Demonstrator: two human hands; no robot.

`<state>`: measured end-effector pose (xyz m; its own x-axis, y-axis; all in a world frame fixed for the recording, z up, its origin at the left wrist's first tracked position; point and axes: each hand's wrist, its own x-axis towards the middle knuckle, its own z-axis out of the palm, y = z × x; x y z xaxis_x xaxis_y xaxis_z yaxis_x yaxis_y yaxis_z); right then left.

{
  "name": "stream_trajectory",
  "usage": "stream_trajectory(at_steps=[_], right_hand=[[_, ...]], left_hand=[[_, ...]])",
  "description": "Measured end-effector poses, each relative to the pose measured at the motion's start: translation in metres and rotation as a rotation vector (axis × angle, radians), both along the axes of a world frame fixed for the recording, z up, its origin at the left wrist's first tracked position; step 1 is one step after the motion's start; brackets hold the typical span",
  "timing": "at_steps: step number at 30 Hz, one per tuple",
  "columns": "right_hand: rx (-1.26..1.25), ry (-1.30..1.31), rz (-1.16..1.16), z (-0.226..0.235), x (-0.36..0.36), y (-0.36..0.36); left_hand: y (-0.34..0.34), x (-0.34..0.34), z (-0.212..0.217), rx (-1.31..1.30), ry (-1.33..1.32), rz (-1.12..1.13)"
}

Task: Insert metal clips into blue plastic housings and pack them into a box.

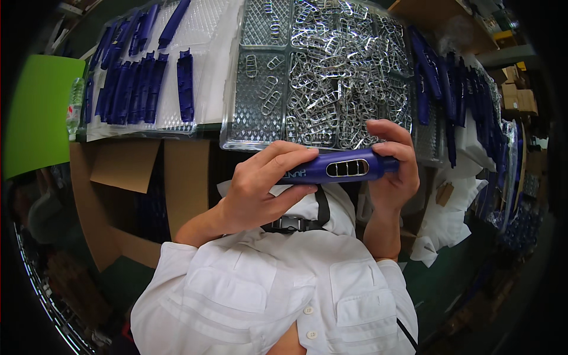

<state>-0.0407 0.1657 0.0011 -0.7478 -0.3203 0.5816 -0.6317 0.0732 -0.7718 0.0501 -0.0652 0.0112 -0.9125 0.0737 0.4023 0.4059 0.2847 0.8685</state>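
Between my two hands, a long dark blue plastic casing [319,168] is held level in front of my chest. A shiny metal oval frame [348,168] with crossbars sits in a slot on its face. My left hand [257,185] grips its left end, fingers above and thumb below. On the narrower right end, my right hand [395,167] is closed, with one finger raised above it. Just beyond, a clear plastic tray [255,137] holds a heap of similar metal frames [349,83], with a few loose ones in its left compartments.
Several blue casing pieces [185,89] lie in rows on a white sheet at the far left. More blue casings [449,89] are piled at the right. An open cardboard box [124,168] stands below left, near a green panel [38,118] and a clear bottle [74,106].
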Motion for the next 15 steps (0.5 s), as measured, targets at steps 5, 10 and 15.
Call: stream_trajectory(at_steps=[5, 10, 15], right_hand=[[-0.021, -0.035, -0.004, -0.005, -0.006, -0.004], [-0.053, -0.047, 0.006, -0.011, -0.015, -0.004], [-0.032, -0.052, 0.053, -0.013, -0.024, 0.003]], left_hand=[[-0.001, 0.000, 0.001, -0.031, -0.042, 0.017], [-0.002, -0.006, 0.005, -0.067, -0.062, 0.025], [-0.001, -0.015, 0.009, -0.085, -0.071, 0.026]])
